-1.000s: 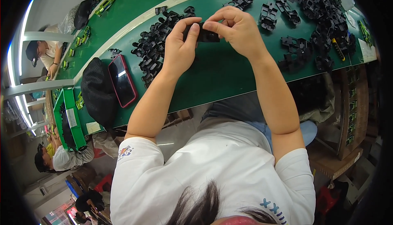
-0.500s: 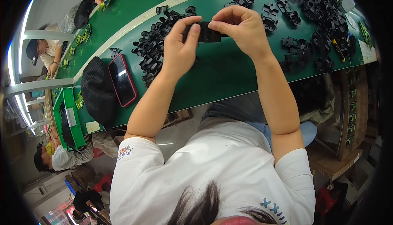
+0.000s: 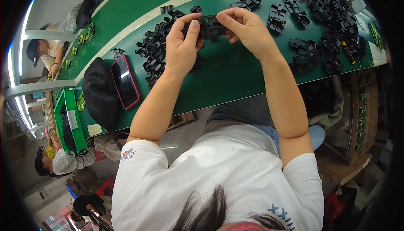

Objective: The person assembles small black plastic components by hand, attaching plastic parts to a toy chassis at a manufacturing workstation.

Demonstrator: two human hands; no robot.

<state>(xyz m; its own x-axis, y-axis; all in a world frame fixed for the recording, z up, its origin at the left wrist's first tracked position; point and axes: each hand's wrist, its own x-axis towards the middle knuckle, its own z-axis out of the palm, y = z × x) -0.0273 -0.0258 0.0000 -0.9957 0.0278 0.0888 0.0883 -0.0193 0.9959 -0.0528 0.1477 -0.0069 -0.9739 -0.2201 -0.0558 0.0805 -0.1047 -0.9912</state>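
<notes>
Left hand: the left hand (image 3: 183, 48) is raised over the green counter (image 3: 235, 79), its grip closed on the left end of a black plastic clip part (image 3: 210, 25), thumb and fingers pinching it.
Right hand: the right hand (image 3: 248, 31) has its grip closed on the right end of the same part, fingertips curled over the top edge.
Held piece: the part hangs between the two hands, just above the counter and not touching it; whether it is one piece or two pressed together cannot be told.
Left pile: a heap of loose black plastic parts (image 3: 155, 52) lies just beside the left hand.
Right pile: a larger heap of black parts (image 3: 324, 12) is spread at the far right, well apart from the hands.
Progress: judged from the piles, many parts lie on both sides; which are finished cannot be told, and the one in hand looks mid-handling.
Nearby: a red-cased phone (image 3: 125, 81) and a black mesh cap (image 3: 99, 94) lie on the counter's left.
</notes>
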